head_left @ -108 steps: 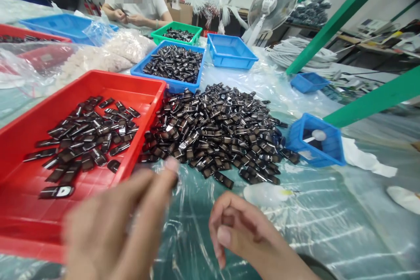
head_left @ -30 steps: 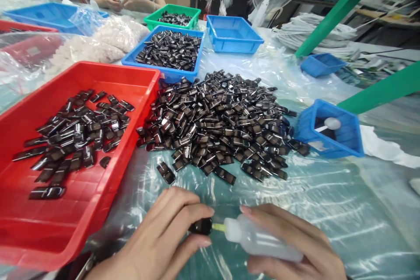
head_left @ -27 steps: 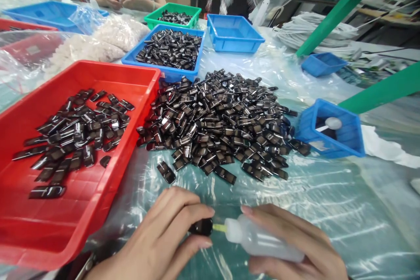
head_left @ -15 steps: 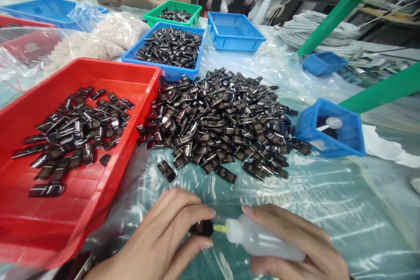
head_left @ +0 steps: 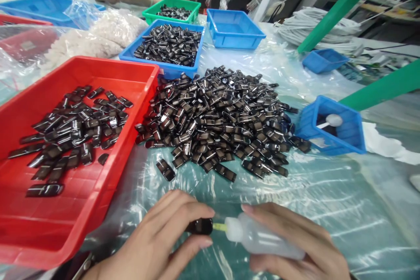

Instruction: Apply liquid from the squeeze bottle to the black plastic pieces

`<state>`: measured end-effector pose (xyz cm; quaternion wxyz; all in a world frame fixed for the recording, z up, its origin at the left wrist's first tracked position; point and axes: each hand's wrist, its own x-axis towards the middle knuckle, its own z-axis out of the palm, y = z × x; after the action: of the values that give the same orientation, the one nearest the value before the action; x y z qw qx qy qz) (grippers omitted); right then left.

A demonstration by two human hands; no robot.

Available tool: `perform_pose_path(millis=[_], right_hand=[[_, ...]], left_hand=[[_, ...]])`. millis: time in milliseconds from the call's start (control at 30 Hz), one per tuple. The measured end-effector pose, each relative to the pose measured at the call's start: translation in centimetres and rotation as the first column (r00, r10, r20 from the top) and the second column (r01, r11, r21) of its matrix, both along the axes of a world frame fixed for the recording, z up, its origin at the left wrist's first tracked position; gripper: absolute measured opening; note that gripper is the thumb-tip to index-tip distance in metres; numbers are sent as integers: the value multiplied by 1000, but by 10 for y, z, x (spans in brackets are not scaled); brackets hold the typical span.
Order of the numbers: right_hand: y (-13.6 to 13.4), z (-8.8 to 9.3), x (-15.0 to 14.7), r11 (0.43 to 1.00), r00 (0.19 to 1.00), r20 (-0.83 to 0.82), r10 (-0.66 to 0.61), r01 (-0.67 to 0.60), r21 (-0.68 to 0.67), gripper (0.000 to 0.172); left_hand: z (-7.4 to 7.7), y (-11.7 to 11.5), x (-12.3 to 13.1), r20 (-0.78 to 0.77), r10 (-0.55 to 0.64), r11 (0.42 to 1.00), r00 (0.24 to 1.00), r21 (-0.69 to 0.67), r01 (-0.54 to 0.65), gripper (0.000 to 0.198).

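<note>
Between the thumb and fingers of my left hand (head_left: 164, 236) is a small glossy black plastic casing (head_left: 201, 226), its end facing right. My right hand (head_left: 295, 240) is wrapped round a translucent squeeze bottle (head_left: 265, 238) lying nearly level. The bottle's white cap carries a thin yellowish nozzle (head_left: 219, 227), whose tip meets the casing's right end; whether it goes inside I cannot tell. Just beyond my hands, a large heap of similar black casings (head_left: 216, 118) lies on the plastic-covered table (head_left: 328, 197).
A red tray (head_left: 95, 210) with more casings stands at left. Behind the heap are a filled blue tray (head_left: 124, 55), a green tray (head_left: 146, 15) and another blue tray (head_left: 234, 41). At right, a small blue bin (head_left: 344, 140) holds a white spoon, near green posts (head_left: 387, 83). A person sits opposite.
The view has shifted very slightly. Both hands keep their hold, the casing and nozzle staying end to end; a little more of the casing shows between my left fingers.
</note>
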<state>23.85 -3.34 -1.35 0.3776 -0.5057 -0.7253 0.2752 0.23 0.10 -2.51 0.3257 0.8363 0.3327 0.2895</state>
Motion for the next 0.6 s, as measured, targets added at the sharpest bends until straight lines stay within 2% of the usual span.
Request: perform_pose_path(millis=[167, 333, 400, 500, 600], right_hand=[[-4, -5, 5, 1000, 1000, 9, -1, 1, 10, 47], [-14, -21, 11, 997, 989, 124, -75, 77, -14, 45], [-20, -25, 11, 982, 979, 147, -143, 158, -99, 43], [-28, -28, 8, 914, 966, 86, -243, 257, -314, 33], [-31, -25, 5, 878, 954, 33, -299, 289, -381, 31]], left_hand=[[3, -1, -2, -119, 48, 997, 992, 58, -41, 27], [3, -1, -6, -147, 42, 996, 988, -72, -53, 21], [4, -1, -7, -167, 42, 992, 985, -109, -60, 16], [7, -1, -7, -195, 71, 991, 978, -101, -92, 18], [10, -2, -8, -163, 93, 991, 982, -75, -107, 27]])
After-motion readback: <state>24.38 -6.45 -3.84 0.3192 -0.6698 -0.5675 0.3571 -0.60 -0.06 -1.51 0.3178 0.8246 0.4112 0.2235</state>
